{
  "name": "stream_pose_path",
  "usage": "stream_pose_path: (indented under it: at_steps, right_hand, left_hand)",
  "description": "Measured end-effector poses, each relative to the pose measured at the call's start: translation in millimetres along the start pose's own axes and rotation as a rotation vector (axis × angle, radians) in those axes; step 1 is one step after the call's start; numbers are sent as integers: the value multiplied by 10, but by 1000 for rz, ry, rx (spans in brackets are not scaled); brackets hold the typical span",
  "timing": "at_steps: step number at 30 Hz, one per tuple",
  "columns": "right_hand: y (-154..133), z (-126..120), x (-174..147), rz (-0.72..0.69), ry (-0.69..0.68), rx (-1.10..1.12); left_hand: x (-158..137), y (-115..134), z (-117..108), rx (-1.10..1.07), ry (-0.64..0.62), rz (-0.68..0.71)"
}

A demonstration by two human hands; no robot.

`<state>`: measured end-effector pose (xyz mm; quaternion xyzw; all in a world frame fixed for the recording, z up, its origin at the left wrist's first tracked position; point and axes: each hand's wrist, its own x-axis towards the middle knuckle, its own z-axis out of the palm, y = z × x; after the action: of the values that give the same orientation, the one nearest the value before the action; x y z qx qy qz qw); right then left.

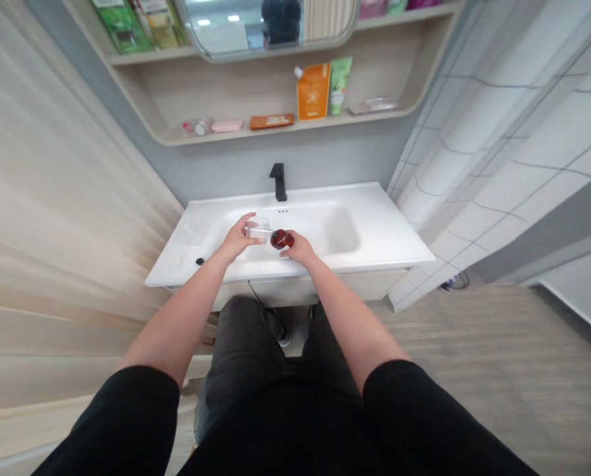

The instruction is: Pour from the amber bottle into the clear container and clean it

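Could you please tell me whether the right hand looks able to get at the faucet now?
Probably not freely: the right hand holds the brown bottle, though nothing seems to stand between that hand and the faucet.

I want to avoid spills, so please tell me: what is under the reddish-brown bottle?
The white basin shows beneath the reddish-brown bottle in the right hand. The patch that bottle and hand cover cannot be seen.
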<state>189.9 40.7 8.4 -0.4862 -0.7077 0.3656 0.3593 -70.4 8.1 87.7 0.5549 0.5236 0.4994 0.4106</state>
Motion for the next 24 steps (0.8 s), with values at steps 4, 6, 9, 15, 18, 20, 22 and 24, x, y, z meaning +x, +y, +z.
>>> stream_pose_path:
  at_steps: [4, 6, 9, 15, 18, 20, 22, 24]
  right_hand:
    - [-1, 0, -5, -1, 10, 12]
    - [1, 2, -6, -6, 18, 14]
    - [6, 10, -9, -16, 29, 16]
    - [4, 30, -15, -33, 59, 68]
    - [5, 32, -13, -34, 61, 100]
    - [7, 27, -12, -28, 60, 120]
    - [8, 20, -14, -17, 56, 134]
    - [7, 11, -18, -4, 56, 142]
  left_hand:
    - [39, 73, -8, 52, -9, 9]
    - [57, 109, -6, 63, -13, 16]
    - [87, 166, -6, 80, -30, 14]
    - [173, 332, -25, 133, -80, 38]
    - [220, 443, -24, 187, -113, 64]
    - [250, 516, -19, 236, -129, 75]
    - [281, 582, -9, 286, -146, 95]
    - [315, 643, 5, 318, -166, 129]
